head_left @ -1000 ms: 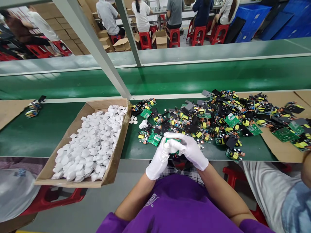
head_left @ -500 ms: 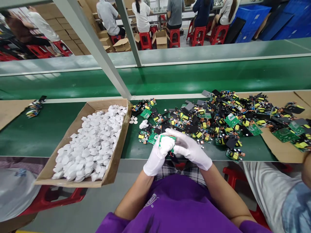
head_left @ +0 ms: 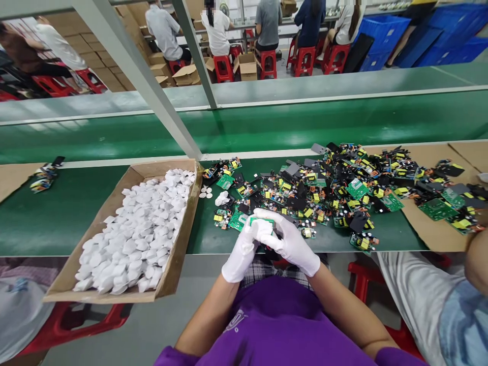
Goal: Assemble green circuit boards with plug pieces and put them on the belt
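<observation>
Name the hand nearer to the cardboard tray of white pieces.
Left. The left hand is to the right of the cardboard tray, apart from it, holding a circuit board; the right hand is farther right, at the board's other side.

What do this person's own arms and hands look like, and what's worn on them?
The left hand and right hand wear plain white gloves ending around the wrists, with no visible markings. The forearms are uncovered up to purple sleeves. No cables show on either arm.
</observation>
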Motion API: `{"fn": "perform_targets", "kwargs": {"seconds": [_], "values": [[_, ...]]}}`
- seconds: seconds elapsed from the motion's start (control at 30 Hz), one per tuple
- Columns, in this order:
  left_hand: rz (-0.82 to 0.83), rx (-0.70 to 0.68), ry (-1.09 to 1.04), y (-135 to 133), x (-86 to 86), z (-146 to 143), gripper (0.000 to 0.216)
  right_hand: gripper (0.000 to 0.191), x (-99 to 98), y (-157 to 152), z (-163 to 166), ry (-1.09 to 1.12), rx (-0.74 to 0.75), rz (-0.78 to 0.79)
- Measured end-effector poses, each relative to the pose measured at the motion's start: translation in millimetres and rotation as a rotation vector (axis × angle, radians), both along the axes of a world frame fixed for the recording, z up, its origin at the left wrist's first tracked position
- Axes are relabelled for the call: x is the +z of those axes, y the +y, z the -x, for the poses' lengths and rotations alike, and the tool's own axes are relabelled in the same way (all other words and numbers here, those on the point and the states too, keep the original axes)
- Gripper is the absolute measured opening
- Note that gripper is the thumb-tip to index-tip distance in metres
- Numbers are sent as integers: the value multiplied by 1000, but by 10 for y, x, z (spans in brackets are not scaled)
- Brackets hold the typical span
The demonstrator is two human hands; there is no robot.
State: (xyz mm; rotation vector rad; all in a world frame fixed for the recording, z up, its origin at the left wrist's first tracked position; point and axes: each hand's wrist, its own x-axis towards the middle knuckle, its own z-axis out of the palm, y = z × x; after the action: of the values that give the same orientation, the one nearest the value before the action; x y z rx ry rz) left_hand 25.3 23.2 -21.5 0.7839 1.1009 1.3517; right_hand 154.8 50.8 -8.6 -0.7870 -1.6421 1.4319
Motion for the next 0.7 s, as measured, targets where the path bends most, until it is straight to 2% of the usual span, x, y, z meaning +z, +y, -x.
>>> {"fn": "perform_targets", "kwargs": {"seconds": [0.07, 0.2, 0.27, 0.33, 0.4, 0.53, 0.6, 0.7], "values": [[6, 8, -30, -6, 48, -1, 45, 48, 4, -17, -8, -52, 8, -38], [4, 151, -60, -32, 126, 96, 42, 55, 45, 42, -50, -128, 42, -152], [21, 187, -89, -53, 155, 239, 52, 55, 113, 170, -51, -149, 11, -184], [54, 201, -113, -81, 166, 429, 65, 52, 212, 367, 19, -239, -21, -280], [61, 228, -114, -108, 147, 621, 76, 50, 320, 603, 189, -401, 24, -446], [53, 333, -76, -142, 43, 876, 78, 52, 466, 1018, 751, -761, 271, -693], [56, 376, -71, -152, -4, 927, 77, 48, 493, 1139, 1029, -936, 388, -723], [36, 413, -71, -158, -40, 954, 74, 31, 493, 1227, 1304, -1074, 474, -702]]}}
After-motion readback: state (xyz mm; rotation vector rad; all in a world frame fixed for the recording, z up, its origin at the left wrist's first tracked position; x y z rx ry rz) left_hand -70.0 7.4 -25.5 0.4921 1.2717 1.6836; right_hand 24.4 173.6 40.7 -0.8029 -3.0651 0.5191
